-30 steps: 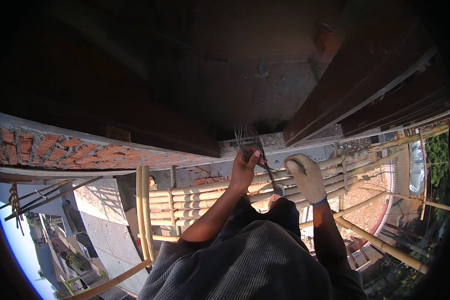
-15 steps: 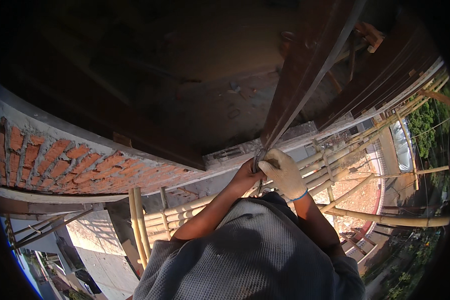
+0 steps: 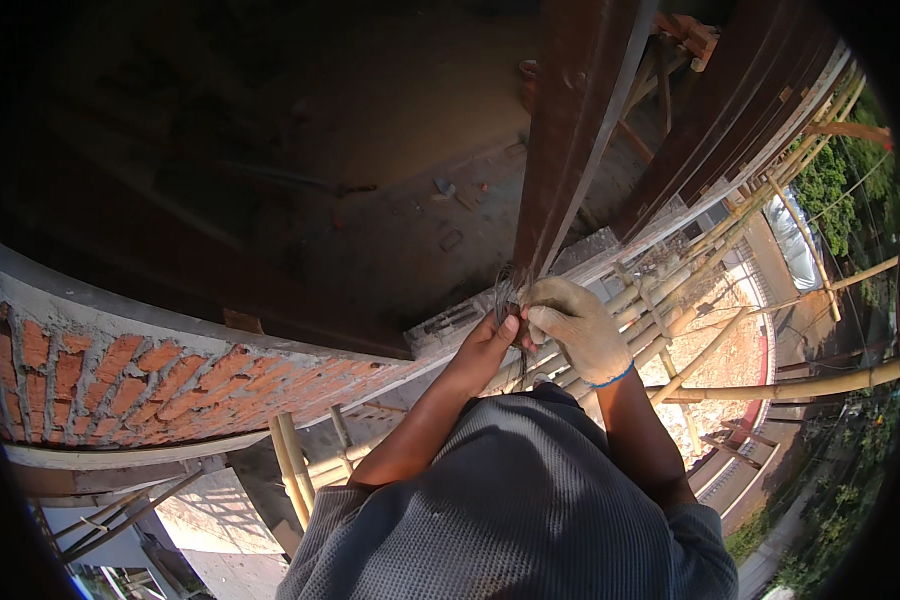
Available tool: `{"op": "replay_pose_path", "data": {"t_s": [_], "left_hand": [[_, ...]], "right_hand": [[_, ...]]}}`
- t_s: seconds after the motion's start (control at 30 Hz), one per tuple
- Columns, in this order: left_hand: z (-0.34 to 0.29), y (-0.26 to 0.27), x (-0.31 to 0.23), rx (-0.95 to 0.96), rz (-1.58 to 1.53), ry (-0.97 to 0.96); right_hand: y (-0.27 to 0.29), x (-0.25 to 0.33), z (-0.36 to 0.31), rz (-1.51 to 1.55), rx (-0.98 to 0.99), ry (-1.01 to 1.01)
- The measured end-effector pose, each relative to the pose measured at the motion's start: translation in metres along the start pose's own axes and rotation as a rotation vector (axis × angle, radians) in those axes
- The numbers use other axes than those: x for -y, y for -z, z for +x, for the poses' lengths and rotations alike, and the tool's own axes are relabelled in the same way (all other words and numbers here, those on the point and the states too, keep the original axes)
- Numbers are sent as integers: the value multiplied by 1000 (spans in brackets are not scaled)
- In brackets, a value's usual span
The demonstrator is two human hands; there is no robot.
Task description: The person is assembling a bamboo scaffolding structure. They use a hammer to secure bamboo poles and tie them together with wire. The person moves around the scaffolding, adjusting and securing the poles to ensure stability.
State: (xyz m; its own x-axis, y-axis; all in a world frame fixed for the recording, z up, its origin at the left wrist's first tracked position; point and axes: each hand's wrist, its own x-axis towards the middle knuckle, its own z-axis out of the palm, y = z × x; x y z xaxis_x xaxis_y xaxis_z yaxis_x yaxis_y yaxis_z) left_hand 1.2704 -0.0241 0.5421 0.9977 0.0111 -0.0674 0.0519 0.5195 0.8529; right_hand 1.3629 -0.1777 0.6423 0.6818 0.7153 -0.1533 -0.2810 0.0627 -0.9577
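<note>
A bundle of thin wire [image 3: 506, 288] stands up in front of my chest, its loose dark strands fanning out at the top and some hanging below. My left hand [image 3: 487, 347], bare, is closed around it. From the other side my right hand [image 3: 578, 328], in a pale work glove with a blue band at the wrist, pinches at the strands with thumb and fingers. The two hands touch or nearly touch there. Just beyond them rises a brown frame post [image 3: 570, 130]. Exactly which strands the right fingertips hold is hidden.
Bamboo scaffold poles [image 3: 670, 325] run below and to the right, with a drop to the ground beneath. A brick wall [image 3: 120, 375] with rough mortar curves along the left under a brown frame [image 3: 345, 335]. Beyond the opening lies a dark floor [image 3: 410, 215] with scattered debris.
The view has shifted slightly. The wire strands now fan out above my left hand, its thumb showing more plainly. My gloved right hand has turned and its fingers have closed in at the wire.
</note>
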Motion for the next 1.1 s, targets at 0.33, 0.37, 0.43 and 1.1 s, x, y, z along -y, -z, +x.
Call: {"op": "replay_pose_path", "data": {"t_s": [0.33, 0.37, 0.43, 1.1], "left_hand": [[4, 3, -6, 17, 99, -3], [5, 4, -6, 4, 91, 11], [5, 3, -6, -5, 66, 30], [8, -39, -32, -140, 199, 2]], "right_hand": [[-6, 5, -1, -77, -35, -4], [-6, 7, -1, -94, -34, 9], [-6, 11, 0, -126, -48, -28], [13, 5, -5, 159, -71, 38]]}}
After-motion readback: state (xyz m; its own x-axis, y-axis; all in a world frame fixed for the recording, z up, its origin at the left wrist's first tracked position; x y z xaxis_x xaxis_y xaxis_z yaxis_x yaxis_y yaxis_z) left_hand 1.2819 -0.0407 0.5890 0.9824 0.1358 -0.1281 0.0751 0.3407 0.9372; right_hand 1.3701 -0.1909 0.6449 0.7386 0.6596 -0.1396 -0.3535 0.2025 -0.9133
